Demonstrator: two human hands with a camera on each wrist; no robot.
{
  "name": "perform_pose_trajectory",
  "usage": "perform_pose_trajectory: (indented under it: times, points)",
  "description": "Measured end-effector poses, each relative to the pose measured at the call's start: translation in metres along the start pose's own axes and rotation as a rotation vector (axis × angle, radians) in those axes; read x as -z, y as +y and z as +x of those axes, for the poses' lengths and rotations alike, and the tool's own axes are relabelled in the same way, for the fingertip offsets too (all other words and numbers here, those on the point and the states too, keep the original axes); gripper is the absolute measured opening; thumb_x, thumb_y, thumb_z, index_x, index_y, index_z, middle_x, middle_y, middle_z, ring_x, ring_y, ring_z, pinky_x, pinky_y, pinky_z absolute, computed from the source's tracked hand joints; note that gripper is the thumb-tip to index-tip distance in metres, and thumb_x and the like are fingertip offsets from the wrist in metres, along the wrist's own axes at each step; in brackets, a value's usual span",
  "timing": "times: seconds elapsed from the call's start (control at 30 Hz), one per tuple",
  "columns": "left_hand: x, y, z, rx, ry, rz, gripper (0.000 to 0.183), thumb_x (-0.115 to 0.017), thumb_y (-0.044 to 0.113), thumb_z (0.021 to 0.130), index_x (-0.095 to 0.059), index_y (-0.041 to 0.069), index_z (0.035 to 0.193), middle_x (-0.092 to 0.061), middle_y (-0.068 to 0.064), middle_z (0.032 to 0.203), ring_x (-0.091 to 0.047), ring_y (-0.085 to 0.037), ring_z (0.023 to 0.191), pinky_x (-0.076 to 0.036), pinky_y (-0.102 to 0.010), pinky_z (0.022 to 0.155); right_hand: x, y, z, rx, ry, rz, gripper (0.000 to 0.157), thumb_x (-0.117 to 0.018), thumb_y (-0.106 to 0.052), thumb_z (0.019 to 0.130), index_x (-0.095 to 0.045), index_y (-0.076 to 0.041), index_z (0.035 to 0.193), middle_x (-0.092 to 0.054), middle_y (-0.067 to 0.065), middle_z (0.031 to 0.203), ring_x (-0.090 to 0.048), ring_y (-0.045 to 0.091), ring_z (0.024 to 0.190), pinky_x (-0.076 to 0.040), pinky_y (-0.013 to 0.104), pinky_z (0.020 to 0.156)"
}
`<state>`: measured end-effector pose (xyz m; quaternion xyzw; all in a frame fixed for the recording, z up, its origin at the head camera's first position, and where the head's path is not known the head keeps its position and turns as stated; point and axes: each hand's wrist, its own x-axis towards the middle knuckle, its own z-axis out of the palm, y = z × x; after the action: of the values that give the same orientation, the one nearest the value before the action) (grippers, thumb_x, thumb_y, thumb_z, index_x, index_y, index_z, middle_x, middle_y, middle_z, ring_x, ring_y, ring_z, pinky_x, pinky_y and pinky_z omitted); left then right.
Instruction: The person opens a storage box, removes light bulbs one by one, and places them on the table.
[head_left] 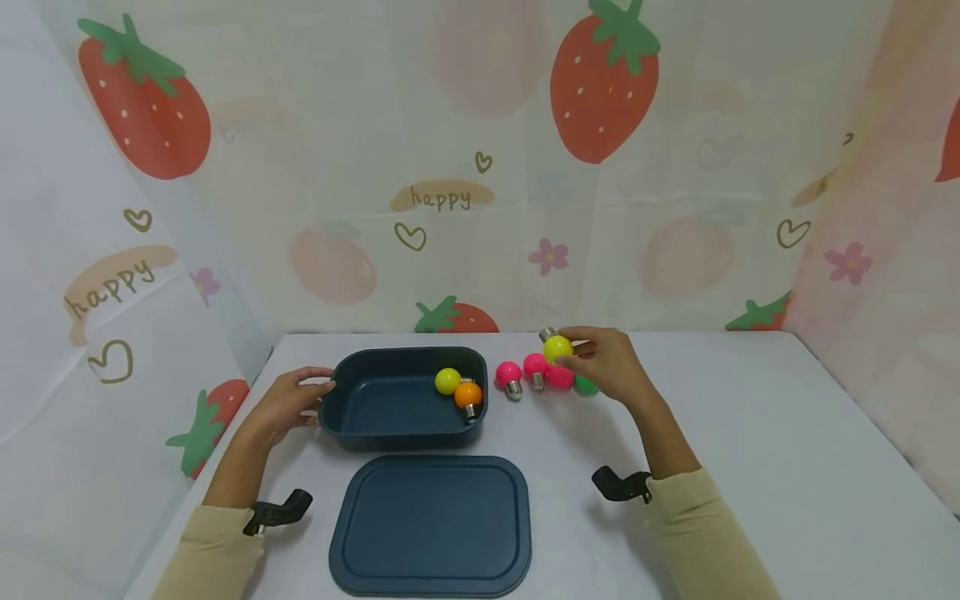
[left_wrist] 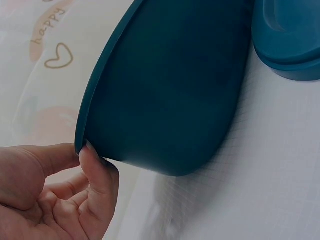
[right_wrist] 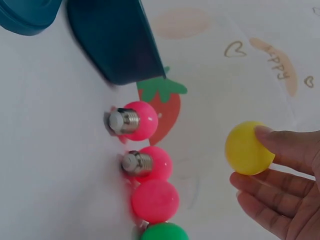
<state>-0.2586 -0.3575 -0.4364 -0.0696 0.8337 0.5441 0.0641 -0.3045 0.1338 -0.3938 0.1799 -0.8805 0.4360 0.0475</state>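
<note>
My left hand (head_left: 292, 402) pinches the left rim of a dark blue box (head_left: 390, 443) between thumb and fingers; the left wrist view shows the grip at the rim. Inside the box's right end lie a yellow light bulb (head_left: 447, 382) and an orange light bulb (head_left: 468, 394). To the right of the box, my right hand (head_left: 600, 358) holds another yellow bulb (right_wrist: 249, 149) between thumb and fingers, raised over the table. Below it stand several pink bulbs (right_wrist: 156, 201) in a row and a green bulb (right_wrist: 165, 232), partly hidden by the hand in the head view.
A dark blue lid (head_left: 430, 525) lies flat on the white table (head_left: 750, 417), in front of the box. Behind the table hangs a cloth (head_left: 517, 275) printed with strawberries. Each wrist wears a black camera mount (head_left: 621, 483).
</note>
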Motion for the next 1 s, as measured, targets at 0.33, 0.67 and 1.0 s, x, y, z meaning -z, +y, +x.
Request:
perform_pose_trajectory:
  times: [0.33, 0.67, 1.0]
  points:
    - [-0.001, -0.002, -0.002, -0.004, 0.007, 0.004, 0.053, -0.058, 0.026, 0.105, -0.044, -0.002, 0.147, -0.067, -0.013, 0.111, -0.064, -0.016, 0.083, -0.057, -0.029, 0.067, 0.013, 0.006, 0.0, -0.049, 0.005, -0.031, 0.047, -0.076, -0.016, 0.092, -0.064, -0.007, 0.137, -0.066, 0.019, 0.128, -0.069, 0.035, 0.108, -0.059, 0.041, 0.083]
    - [0.0, -0.002, -0.001, -0.007, 0.001, 0.002, 0.053, -0.058, 0.027, 0.105, -0.045, -0.002, 0.146, -0.068, -0.014, 0.113, -0.064, -0.017, 0.082, -0.057, -0.03, 0.067, 0.028, 0.02, 0.0, -0.089, 0.012, -0.036, 0.047, -0.075, -0.016, 0.093, -0.063, -0.004, 0.137, -0.065, 0.021, 0.13, -0.069, 0.036, 0.109, -0.058, 0.043, 0.086]
    - [0.0, -0.001, -0.001, 0.0, 0.003, 0.003, 0.054, -0.059, 0.027, 0.104, -0.044, -0.002, 0.147, -0.068, -0.011, 0.108, -0.064, -0.016, 0.081, -0.057, -0.029, 0.066, 0.041, 0.036, -0.002, -0.133, 0.013, -0.052, 0.049, -0.074, -0.02, 0.095, -0.061, -0.004, 0.139, -0.061, 0.022, 0.136, -0.067, 0.038, 0.113, -0.057, 0.048, 0.089]
